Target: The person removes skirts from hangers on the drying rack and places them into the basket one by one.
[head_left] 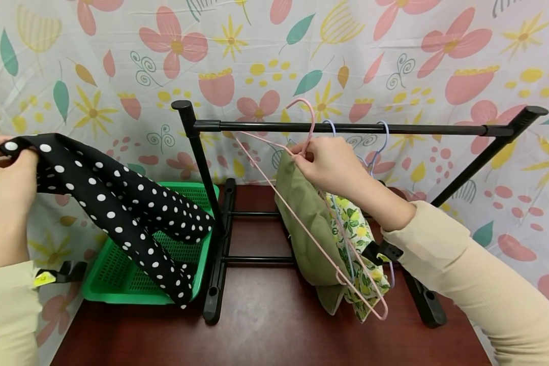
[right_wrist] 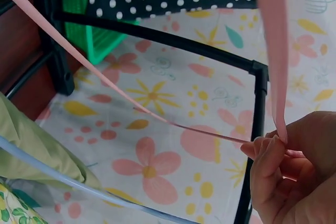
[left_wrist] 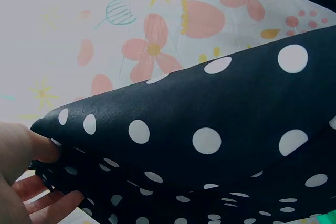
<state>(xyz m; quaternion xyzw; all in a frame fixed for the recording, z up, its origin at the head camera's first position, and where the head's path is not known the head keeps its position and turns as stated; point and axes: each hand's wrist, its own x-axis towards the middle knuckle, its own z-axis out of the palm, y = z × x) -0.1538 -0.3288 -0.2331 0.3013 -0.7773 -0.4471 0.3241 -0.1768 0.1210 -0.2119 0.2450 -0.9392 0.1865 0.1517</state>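
At the far left of the head view, my left hand (head_left: 6,195) pinches one end of a black cloth with white polka dots (head_left: 114,203). The cloth slopes down to the right, and its lower part lies over a green basket (head_left: 114,272). Its full garment shape cannot be told from the folds. My right hand (head_left: 331,162) holds a pink clothes hanger (head_left: 279,195) by the base of its hook, just below the rack's black bar (head_left: 274,127). Nothing hangs on the pink hanger. In the right wrist view, thumb and fingers (right_wrist: 268,166) pinch the pink hanger.
Behind the pink hanger hang an olive-green garment (head_left: 308,229) and a lemon-print garment (head_left: 354,223), with blue hangers (head_left: 382,145) on the bar. The black rack's feet (head_left: 427,305) stand on a dark red-brown table (head_left: 265,325). A flowered curtain (head_left: 265,66) covers the back.
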